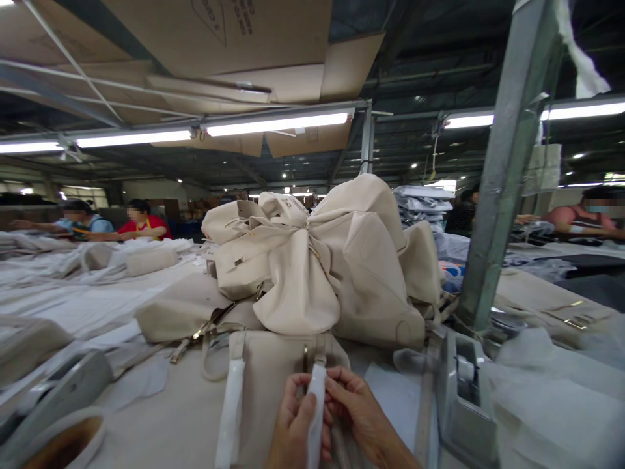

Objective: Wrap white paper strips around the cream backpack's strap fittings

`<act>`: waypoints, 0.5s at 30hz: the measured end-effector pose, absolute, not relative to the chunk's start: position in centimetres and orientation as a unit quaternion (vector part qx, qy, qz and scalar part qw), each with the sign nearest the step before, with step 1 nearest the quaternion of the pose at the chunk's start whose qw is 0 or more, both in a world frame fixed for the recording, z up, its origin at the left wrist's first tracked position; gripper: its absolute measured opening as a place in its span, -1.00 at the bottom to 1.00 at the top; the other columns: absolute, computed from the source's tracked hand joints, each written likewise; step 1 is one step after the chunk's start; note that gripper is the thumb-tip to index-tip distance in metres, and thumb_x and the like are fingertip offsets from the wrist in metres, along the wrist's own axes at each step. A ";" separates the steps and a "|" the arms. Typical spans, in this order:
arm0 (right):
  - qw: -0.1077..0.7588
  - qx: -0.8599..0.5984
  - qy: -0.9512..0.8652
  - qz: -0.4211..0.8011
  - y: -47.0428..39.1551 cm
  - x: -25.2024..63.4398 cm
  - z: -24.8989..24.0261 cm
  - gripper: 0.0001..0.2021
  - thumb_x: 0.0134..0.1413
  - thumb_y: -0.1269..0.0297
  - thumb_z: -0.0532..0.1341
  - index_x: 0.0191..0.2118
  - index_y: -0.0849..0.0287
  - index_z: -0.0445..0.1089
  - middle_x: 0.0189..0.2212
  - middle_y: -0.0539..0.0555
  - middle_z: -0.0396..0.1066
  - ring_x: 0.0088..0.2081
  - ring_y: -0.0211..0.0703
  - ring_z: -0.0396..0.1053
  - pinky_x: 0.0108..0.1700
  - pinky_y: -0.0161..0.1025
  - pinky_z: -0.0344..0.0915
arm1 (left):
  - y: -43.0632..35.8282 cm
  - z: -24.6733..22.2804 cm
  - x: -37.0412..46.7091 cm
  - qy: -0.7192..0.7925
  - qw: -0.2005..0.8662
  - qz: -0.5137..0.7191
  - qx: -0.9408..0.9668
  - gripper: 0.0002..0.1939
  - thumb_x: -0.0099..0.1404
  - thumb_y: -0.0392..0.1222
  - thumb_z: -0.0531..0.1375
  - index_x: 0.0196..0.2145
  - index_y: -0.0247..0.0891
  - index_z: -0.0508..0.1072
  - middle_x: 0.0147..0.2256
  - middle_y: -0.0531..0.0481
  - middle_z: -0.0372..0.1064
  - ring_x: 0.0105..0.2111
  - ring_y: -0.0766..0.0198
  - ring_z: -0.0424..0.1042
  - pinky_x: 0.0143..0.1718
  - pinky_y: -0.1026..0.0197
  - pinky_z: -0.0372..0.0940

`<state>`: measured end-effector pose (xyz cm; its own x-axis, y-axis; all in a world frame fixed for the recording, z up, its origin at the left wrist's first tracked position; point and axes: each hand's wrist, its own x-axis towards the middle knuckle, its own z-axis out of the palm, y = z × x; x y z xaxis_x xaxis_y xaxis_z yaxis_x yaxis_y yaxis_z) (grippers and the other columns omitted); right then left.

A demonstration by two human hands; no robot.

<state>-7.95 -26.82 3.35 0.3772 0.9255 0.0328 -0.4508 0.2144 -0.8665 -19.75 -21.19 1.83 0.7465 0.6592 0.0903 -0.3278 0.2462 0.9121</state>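
A cream handbag lies flat on the table right in front of me. Its right strap is wrapped in white paper, and both my hands pinch that wrapped strap. My left hand grips it from the left, thumb on top. My right hand holds it from the right with the fingers curled around it. The bag's left strap is wrapped in white too and lies free. Behind the bag rises a heap of cream handbags.
A grey metal post stands at the right, with a grey tape dispenser at its foot. More cream bags lie to the left. Other people sit at the far left and far right. Folded stacks are behind the heap.
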 end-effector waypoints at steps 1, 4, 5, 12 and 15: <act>0.720 -0.406 -0.284 0.485 -26.9 -7.8 3.3 -0.66 -0.26 0.12 0.47 -0.40 0.25 0.48 -0.60 -0.07 0.39 -0.61 -0.44 0.26 -0.52 -0.44 0.22 | -21.1 1.8 -19.7 0.153 0.779 0.319 0.517 -0.51 0.19 0.21 0.18 -0.12 -0.15 0.15 -0.51 0.13 0.37 -0.70 0.44 0.28 -0.72 0.39 0.21; 0.716 -0.411 -0.256 0.503 -27.2 -7.7 3.5 -0.67 -0.30 0.19 0.48 -0.38 0.26 0.48 -0.55 -0.04 0.43 -0.56 -0.43 0.32 -0.45 -0.45 0.29 | -21.0 1.8 -19.7 0.153 0.789 0.320 0.502 -0.46 0.14 0.24 0.21 -0.13 -0.14 0.14 -0.53 0.14 0.38 -0.72 0.45 0.25 -0.73 0.41 0.19; 0.719 -0.413 -0.246 0.502 -27.4 -7.7 3.6 -0.66 -0.31 0.19 0.48 -0.36 0.25 0.47 -0.52 -0.01 0.46 -0.53 -0.40 0.35 -0.44 -0.43 0.31 | -21.0 1.7 -19.7 0.158 0.788 0.322 0.501 -0.45 0.12 0.25 0.22 -0.13 -0.14 0.13 -0.53 0.15 0.38 -0.72 0.45 0.25 -0.74 0.41 0.19; 0.699 -0.467 -0.289 0.457 -27.3 -8.7 4.4 -0.55 -0.21 -0.05 0.40 -0.31 0.24 0.41 -0.61 -0.07 0.38 -0.66 -0.41 0.23 -0.61 -0.43 0.12 | -21.4 1.6 -19.2 0.174 0.763 0.320 0.534 -0.39 0.09 0.29 0.23 -0.13 -0.14 0.09 -0.55 0.16 0.37 -0.73 0.42 0.26 -0.75 0.39 0.21; 0.688 -0.514 -0.301 0.415 -26.7 -8.7 4.4 -0.50 -0.35 -0.05 0.45 -0.37 0.25 0.40 -0.67 -0.11 0.32 -0.70 -0.45 0.14 -0.65 -0.44 -0.03 | -21.7 2.2 -19.3 0.185 0.781 0.314 0.507 -0.35 0.04 0.29 0.27 -0.13 -0.16 0.11 -0.55 0.13 0.40 -0.70 0.39 0.30 -0.69 0.35 0.25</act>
<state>-8.65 -26.75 4.42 0.4753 0.8797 -0.0120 -0.2619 0.1285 -0.9565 -19.28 -21.68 2.23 0.7339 0.6787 0.0297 -0.3037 0.2887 0.9080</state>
